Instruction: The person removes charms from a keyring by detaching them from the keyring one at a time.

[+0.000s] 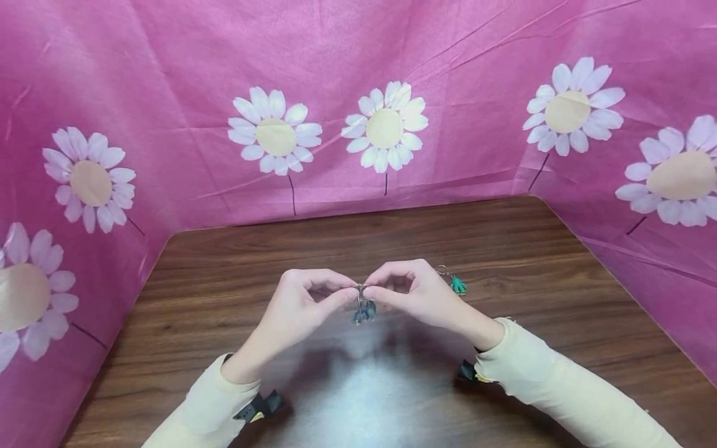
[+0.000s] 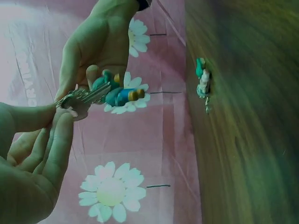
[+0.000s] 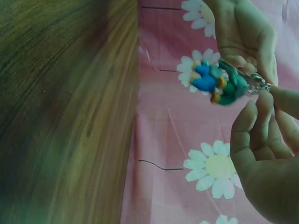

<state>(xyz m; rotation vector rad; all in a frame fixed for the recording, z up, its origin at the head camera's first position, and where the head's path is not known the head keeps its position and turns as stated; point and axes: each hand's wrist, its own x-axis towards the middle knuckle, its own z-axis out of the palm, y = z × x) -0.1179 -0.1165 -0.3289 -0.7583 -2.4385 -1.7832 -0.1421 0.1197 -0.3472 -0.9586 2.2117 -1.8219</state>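
Above the middle of the table, my left hand and right hand meet, pinching a metal key ring between thumbs and fingertips. A silver key and small figure charms hang from it. In the left wrist view the charm shows green, blue and yellow parts; the right wrist view shows similar blue and green figures. The fingertips hide part of the ring. Behind my right hand, a separate green keychain with its own metal ring lies on the table.
The brown wood-grain table is bounded at the back and sides by a pink cloth printed with white daisies. Black straps show at both cream sleeves.
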